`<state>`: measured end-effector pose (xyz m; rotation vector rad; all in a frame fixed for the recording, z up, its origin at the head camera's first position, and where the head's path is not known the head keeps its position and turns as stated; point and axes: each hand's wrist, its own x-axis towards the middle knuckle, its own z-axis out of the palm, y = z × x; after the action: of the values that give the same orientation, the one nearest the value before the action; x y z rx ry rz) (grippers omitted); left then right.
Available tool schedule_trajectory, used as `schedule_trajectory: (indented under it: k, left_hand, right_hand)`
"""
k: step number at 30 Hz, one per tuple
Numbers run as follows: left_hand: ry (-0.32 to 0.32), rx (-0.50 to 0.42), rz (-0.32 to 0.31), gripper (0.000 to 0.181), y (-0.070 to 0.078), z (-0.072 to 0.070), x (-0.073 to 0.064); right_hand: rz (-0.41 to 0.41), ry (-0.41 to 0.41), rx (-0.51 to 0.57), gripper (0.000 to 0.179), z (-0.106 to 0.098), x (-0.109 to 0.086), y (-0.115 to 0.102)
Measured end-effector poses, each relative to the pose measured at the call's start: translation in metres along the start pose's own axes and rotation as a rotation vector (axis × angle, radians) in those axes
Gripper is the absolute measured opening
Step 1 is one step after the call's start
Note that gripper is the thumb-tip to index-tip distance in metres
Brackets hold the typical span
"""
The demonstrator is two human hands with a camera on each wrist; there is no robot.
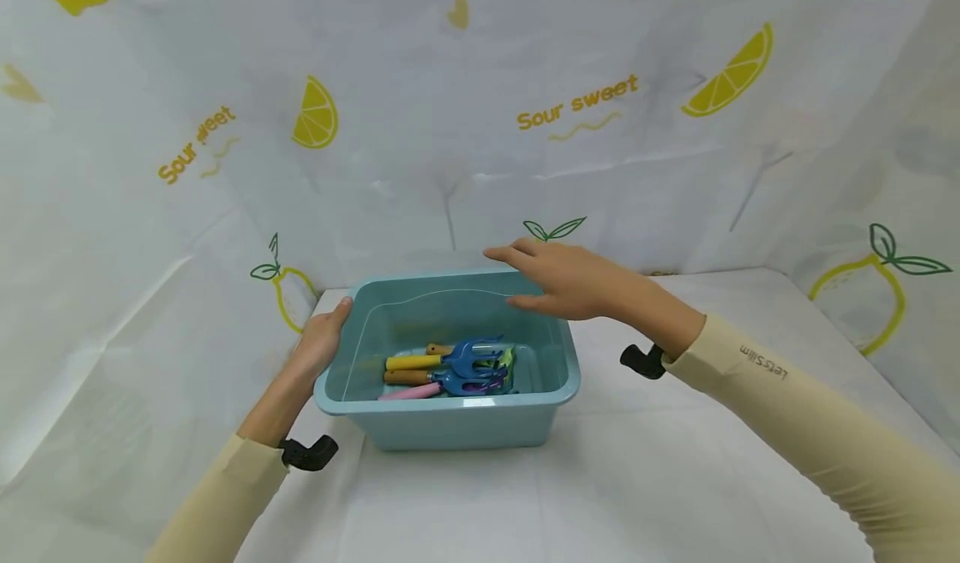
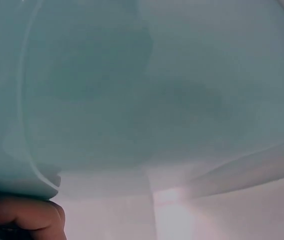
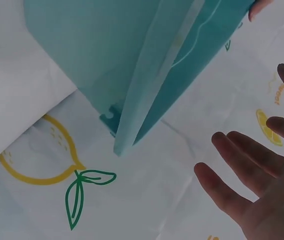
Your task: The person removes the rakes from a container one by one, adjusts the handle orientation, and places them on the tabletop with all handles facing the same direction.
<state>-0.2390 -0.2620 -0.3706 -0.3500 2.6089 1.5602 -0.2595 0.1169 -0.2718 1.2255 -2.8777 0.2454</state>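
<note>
A light blue plastic basin (image 1: pixel 457 425) stands on the white cloth, with several small garden tools lying on its floor. Among them are blue-headed hand forks (image 1: pixel 472 361), one with a yellow handle (image 1: pixel 414 363) and one with a brown wooden handle (image 1: pixel 406 377). A pink handle (image 1: pixel 411 393) lies at the near side, and green and purple parts show beside the fork heads. My left hand (image 1: pixel 321 342) grips the basin's left rim, thumb on top; curled fingers (image 2: pixel 29 215) show under it in the left wrist view. Over the far right corner, my right hand (image 1: pixel 573 279) hovers with fingers spread, holding nothing.
White cloth (image 1: pixel 675 463) covers the table under the basin. Behind it, a white sheet (image 1: pixel 420 188) printed with lemons and lettering rises as a backdrop and continues along both sides. Each wrist carries a black camera mount, such as the right one (image 1: pixel 642 362).
</note>
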Motion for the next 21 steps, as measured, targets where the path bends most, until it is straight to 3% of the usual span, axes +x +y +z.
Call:
schedule_trajectory:
  k: [10,21]
  left_hand:
    - [-0.008,0.029,0.085,0.069,0.001,-0.003,0.000]
    - [-0.037,-0.009,0.050,0.076,-0.001,0.001,-0.002]
  right_hand:
    - [-0.041,-0.037,-0.028,0.068,-0.001,0.014,-0.019]
    - [-0.073,-0.076,0.021,0.063,0.000,0.026,-0.030]
